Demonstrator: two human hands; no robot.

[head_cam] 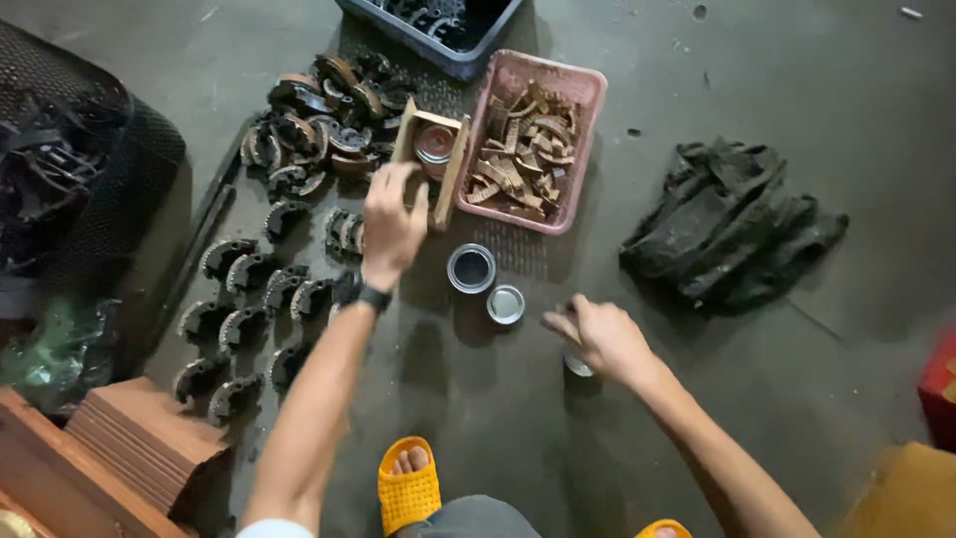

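My left hand [390, 221] pinches the rim of a tilted wooden box [430, 159] against the pink basket [588, 100]; it could tip onto the open tin [471, 268] just below. My right hand [602, 339] (fingers loosely curled) covers a small can [578, 363] on the floor.

Single head view, steeply downward

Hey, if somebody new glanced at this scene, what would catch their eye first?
Probably the pink basket heaped with brown curved strips, top centre, and the dark curved metal shoes spread in rows on the floor to its left. The left hand grips a small wooden box beside the basket, while the right hand rests on a small tin near an open tin and its lid.
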